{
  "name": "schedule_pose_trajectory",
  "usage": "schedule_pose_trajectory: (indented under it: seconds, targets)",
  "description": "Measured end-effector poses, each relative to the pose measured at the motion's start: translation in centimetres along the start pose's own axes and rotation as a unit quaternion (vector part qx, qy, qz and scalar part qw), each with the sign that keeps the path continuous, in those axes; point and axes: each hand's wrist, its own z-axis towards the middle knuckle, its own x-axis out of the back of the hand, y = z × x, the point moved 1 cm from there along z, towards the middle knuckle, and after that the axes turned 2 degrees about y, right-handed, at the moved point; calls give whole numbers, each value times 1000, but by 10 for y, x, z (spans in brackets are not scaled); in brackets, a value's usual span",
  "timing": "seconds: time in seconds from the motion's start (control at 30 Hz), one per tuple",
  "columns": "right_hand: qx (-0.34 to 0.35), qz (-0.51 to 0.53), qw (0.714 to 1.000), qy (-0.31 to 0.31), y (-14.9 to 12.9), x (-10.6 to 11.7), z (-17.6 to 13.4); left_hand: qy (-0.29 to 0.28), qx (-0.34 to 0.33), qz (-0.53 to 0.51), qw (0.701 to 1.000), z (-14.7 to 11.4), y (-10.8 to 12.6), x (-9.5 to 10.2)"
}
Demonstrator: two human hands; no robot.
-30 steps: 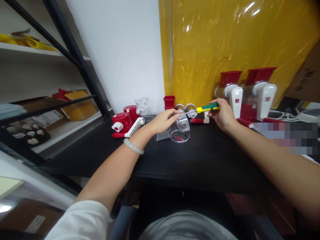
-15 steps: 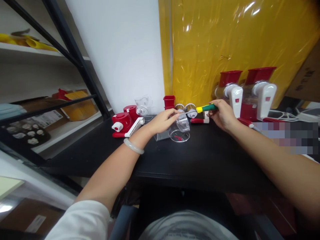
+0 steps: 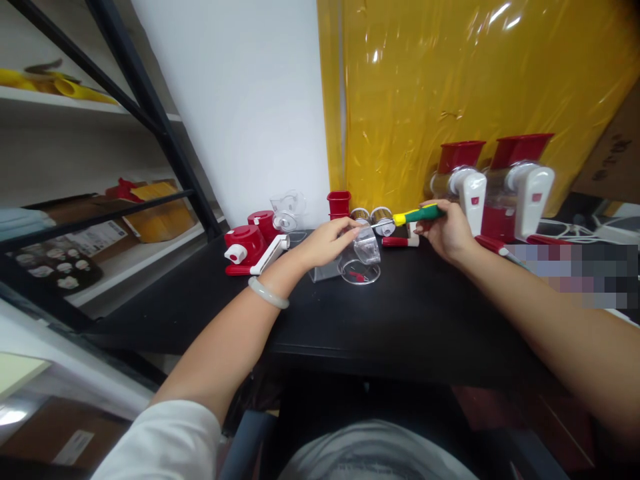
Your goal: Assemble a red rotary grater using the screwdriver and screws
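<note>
My right hand [image 3: 447, 230] is closed on a screwdriver [image 3: 423, 213] with a green and yellow handle. The metal shaft points left, its tip reaching the clear plastic housing [image 3: 367, 248]. My left hand [image 3: 330, 240] grips that housing from the left, fingers curled over its top. The housing stands on the black table, and small red bits show through its round lower rim. Behind it sit two metal drums [image 3: 382, 220] with white ends and a red hopper [image 3: 339, 202]. A red and white handle [image 3: 400, 241] lies just right of the drums.
Red bases [image 3: 245, 247] with a white crank [image 3: 269, 255] stand left of my left hand, a clear part [image 3: 289, 208] behind them. Two assembled red-and-white rotary graters [image 3: 523, 190] stand at the right. A black-framed shelf [image 3: 150, 120] borders the table's left side.
The screwdriver has shifted very slightly to the right, with my right-hand fingers altered a little around its handle. My left hand and the clear housing look the same.
</note>
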Motion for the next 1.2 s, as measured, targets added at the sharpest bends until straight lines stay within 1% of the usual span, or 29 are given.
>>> schedule_pose_trajectory:
  seconds: [0.2,0.57,0.7,0.8,0.97,1.07,1.2]
  targets:
    - [16,-26,999,11,3,1,1,-2,5,4,1000,0,0,0]
    - [61,-92,994,-16,7,4,2,0,-2,4,1000,0,1,0]
    - [72,-131,989,-1,8,5,2,1,-2,9,1000,0,0,0]
    - [63,-123,990,8,8,7,3,-1,-3,9,1000,0,1,0]
    - [48,-81,995,-6,6,7,3,4,0,13,1000,-1,3,0]
    - [38,-52,998,5,5,5,1,6,6,22,1000,-1,4,0]
    - [31,-53,998,14,5,2,-1,7,5,15,1000,0,3,0]
